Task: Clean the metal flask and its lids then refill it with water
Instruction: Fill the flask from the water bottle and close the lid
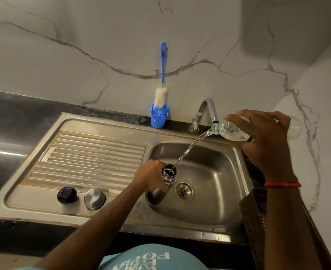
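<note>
Over the sink [209,172] | left hand [151,176] grips flask [168,177], mouth up | right hand [267,145] grips bottle [228,129] higher, tipped toward it

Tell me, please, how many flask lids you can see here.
2: a round black lid and a round shiny steel lid to its right, both on the steel draining board. Others could be hidden.

The only words I can see are big white letters on my blue shirt [141,252], and I can read just "FO" there, the rest being too bent.
</note>
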The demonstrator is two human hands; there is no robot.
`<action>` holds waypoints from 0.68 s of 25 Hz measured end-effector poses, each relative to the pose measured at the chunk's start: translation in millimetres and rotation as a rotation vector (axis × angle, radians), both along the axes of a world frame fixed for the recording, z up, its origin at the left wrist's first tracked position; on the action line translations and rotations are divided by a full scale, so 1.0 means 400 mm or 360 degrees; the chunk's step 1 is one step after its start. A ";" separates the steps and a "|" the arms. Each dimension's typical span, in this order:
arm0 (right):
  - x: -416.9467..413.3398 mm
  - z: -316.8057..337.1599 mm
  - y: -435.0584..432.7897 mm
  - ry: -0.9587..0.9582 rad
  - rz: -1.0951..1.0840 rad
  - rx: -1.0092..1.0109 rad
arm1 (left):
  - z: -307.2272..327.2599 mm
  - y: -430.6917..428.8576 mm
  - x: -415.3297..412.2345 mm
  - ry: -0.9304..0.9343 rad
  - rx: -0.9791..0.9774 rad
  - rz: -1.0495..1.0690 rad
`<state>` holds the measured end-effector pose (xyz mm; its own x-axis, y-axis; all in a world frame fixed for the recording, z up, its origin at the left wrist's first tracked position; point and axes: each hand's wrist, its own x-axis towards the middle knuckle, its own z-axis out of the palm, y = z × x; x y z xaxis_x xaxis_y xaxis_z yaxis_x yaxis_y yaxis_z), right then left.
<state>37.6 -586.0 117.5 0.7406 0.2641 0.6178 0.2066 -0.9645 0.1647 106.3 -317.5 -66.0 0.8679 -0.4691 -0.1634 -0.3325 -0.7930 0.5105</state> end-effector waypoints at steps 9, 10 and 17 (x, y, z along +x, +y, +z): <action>-0.003 0.001 0.010 -0.0030 0.0016 0.0013 | 0.000 0.005 -0.006 -0.0009 0.0002 0.0045; -0.004 0.001 0.011 -0.0032 0.0009 0.0007 | 0.001 0.006 -0.006 -0.0009 0.0006 0.0046; -0.002 -0.004 0.007 -0.0050 0.0007 -0.0009 | -0.005 0.005 -0.009 -0.0004 0.0023 0.0057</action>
<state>36.7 -583.4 115.7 0.7197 0.2706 0.6393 0.2052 -0.9627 0.1765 102.8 -315.4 -68.0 0.8846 -0.4352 -0.1676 -0.3050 -0.8117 0.4980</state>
